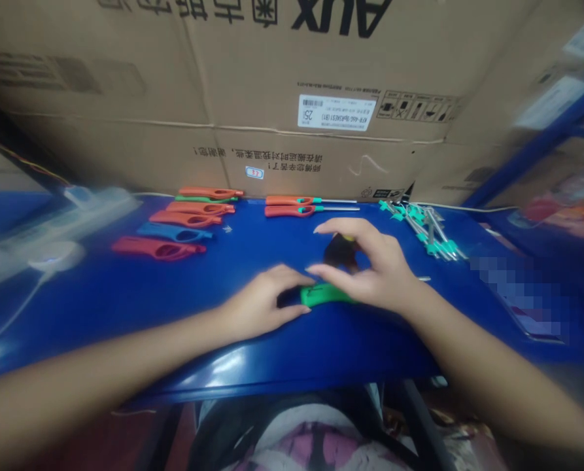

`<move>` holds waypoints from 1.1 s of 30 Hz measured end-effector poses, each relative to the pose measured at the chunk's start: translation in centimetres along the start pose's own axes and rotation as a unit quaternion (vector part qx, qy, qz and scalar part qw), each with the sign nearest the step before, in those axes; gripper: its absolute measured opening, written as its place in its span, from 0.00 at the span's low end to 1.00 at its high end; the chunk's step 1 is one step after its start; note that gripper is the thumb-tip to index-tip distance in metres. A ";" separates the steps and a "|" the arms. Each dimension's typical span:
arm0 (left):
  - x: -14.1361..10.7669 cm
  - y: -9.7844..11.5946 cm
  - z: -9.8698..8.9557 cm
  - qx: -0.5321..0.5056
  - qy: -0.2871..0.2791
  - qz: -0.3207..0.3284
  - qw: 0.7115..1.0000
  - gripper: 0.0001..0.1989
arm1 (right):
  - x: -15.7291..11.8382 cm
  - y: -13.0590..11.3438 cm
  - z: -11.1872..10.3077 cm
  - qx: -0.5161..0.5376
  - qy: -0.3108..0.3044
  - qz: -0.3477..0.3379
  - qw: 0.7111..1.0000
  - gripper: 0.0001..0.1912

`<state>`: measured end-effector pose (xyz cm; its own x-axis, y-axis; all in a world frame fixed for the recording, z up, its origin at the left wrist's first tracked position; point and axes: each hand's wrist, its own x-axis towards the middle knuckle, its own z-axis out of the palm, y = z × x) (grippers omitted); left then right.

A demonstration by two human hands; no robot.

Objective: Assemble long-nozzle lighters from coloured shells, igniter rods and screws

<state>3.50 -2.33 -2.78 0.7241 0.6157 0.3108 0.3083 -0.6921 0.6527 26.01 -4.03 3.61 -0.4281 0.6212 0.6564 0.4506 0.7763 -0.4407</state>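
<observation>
Two bare hands low over a blue counter (242, 248), with clock directions read from the middle of the view. Near five o'clock, a green handle (327, 294), lying roughly sideways and partly hidden by the right hand (382, 265). Left hand (259, 301) at its near-left end, grip clamped on that end between thumb and forefinger. Right hand above the other end, grip apart, thumb and forefinger spread in an open curve. Just beyond the green handle, at its one o'clock, a dark object (339, 254) with a bit of yellow; cannot tell if held or resting. Past the right hand, the tip of a metal rod (424, 279); cannot tell what joins to it. Around nine to ten o'clock, six loose handles (174, 233) in orange, green, blue and red, fanned in a slanting row. At twelve, two orange lighters (288, 210) with metal rods pointing toward three. At three, a pile of metal rods with teal ends (429, 234). Behind everything, a large cardboard box (252, 85) with upside-down print.
</observation>
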 end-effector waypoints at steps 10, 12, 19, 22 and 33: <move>2.0 0.0 1.2 0.005 0.025 -0.020 0.999 0.17 | 0.7 0.9 -1.0 0.000 -0.001 0.017 1.000 0.23; 2.6 0.0 1.5 0.004 0.033 -0.027 0.999 0.18 | 0.7 1.3 -1.1 -0.078 0.048 0.002 0.996 0.21; 3.1 -0.1 1.6 -0.002 0.017 -0.040 0.999 0.18 | 0.6 1.9 -0.6 0.050 -0.004 0.047 0.998 0.24; 2.9 -0.1 1.5 0.013 0.019 -0.027 0.999 0.18 | 0.5 1.8 -0.4 -0.031 0.062 0.001 0.998 0.19; 2.6 -0.5 1.7 0.016 0.020 -0.009 1.000 0.18 | 0.5 1.1 -0.8 -0.031 0.043 -0.037 0.998 0.17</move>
<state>6.23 -1.00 -3.45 0.6929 0.6429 0.3265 0.3416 -0.6915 0.6365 26.93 -2.92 3.93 -0.3945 0.5483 0.7374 0.4681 0.8104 -0.3522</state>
